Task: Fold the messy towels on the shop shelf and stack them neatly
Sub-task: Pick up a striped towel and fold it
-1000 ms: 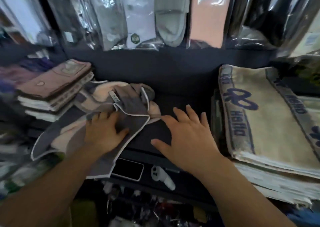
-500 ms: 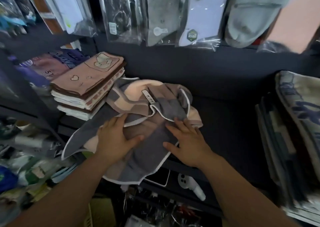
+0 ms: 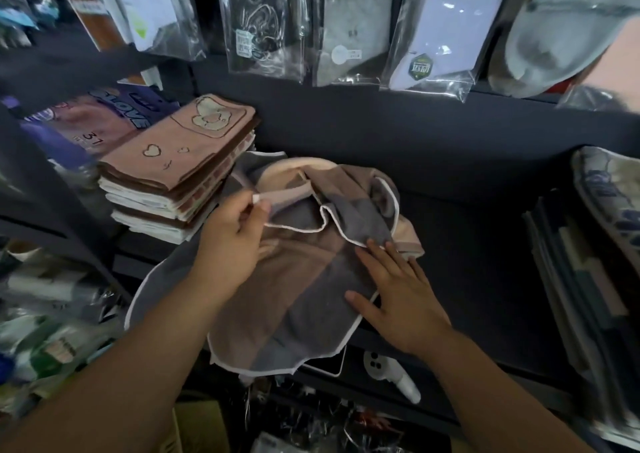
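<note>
- Since the earlier frame my left hand has come up off the cloth. It lay flat on the messy towel then, and now it pinches a white-trimmed edge of it between thumb and fingertips, lifting that strip a little.
- My right hand stays where it was, fingers straight and spread, palm down on the towel's right side, fingertips at the white trim.
- Head view: the messy towel, a patchwork of grey, brown and pale pink, lies crumpled on the dark shelf, and its near corner hangs over the front edge.
- Just left of it, right against its far side, stands a folded stack of pink and white towels; the top one shows a bear and small hearts.
- Behind that stack lies a purple pack with pale lettering.
- At the right edge of the view sits a beige pile of towels with blue print, well apart from the messy one.
- Above the shelf, bagged socks hang in a row in clear plastic.
- Below the shelf's front edge a white controller lies on a lower ledge. Beside it a flat screen peeks out, partly hidden by the hanging corner of the towel.
</note>
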The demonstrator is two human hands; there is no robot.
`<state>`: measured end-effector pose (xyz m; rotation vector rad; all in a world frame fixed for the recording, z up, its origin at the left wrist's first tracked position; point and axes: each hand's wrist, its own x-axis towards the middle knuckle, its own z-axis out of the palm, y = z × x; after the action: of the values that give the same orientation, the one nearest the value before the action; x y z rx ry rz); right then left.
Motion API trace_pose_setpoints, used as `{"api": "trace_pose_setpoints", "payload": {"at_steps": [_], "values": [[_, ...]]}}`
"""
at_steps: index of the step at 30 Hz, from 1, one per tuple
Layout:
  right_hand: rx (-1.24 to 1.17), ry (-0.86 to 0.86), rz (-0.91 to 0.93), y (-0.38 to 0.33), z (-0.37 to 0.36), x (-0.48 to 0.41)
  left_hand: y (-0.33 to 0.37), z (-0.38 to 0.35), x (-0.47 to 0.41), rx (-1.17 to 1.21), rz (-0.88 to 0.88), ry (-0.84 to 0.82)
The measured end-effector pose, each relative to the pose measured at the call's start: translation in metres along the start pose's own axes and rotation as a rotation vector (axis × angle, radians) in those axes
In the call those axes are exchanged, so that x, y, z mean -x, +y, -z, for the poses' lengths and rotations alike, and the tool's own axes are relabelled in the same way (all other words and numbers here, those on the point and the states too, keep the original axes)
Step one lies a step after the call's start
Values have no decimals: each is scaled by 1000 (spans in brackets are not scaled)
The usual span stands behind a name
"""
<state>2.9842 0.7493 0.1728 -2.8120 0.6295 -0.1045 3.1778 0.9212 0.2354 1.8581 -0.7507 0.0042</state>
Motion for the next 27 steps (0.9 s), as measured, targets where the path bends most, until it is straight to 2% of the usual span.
{"api": "trace_pose_setpoints", "payload": {"at_steps": [2,6,8,11,16,19,21,23,25,26,27], "values": [[-137,37,-15,-1,2,-2,18,0,-1,58,-37,-49],[-605,300,47,-14,19,-4,37,-11,21,139,-122,-283],[-576,375,134,-21,29,-3,42,-21,36,320,-90,-328],[-431,472,171,-20,33,-10,51,-27,49,664,38,-272],[-263,617,171,-10,29,-25,67,-4,43,822,33,-146],[-148,665,166,-13,40,-28,60,14,37,751,78,66],[-129,622,192,-14,46,-31,47,23,30,670,177,279],[-168,551,220,-14,51,-33,30,29,24,535,277,420],[-315,484,222,-20,57,-32,17,32,24,299,298,410],[-401,461,223,-24,60,-31,17,32,29,141,242,370],[-469,450,236,-29,63,-29,18,31,34,-6,109,311]]}}
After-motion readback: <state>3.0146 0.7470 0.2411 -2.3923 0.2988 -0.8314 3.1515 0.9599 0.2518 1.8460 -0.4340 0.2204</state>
